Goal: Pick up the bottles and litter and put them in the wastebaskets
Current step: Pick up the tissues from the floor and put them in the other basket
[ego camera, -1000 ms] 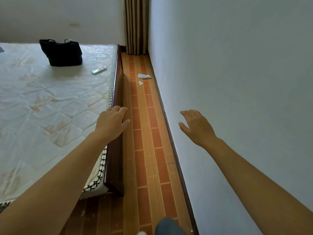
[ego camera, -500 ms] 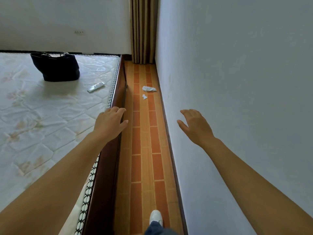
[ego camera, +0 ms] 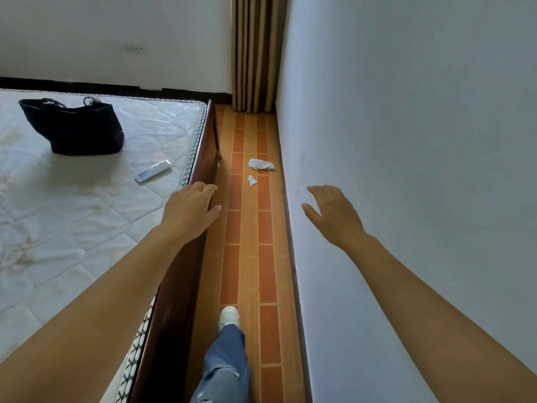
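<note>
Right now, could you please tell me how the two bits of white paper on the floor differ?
The crumpled paper is larger than the small scrap. It lies farther away, nearer the wall; the scrap lies nearer the hands. The paper is wadded, the scrap flatter and pointed. Both are white, on the tiles.

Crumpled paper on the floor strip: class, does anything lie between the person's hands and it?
Nothing visible does. The crumpled paper and a smaller scrap lie on bare floor between bed frame and wall, ahead of the empty left hand and right hand.
</note>
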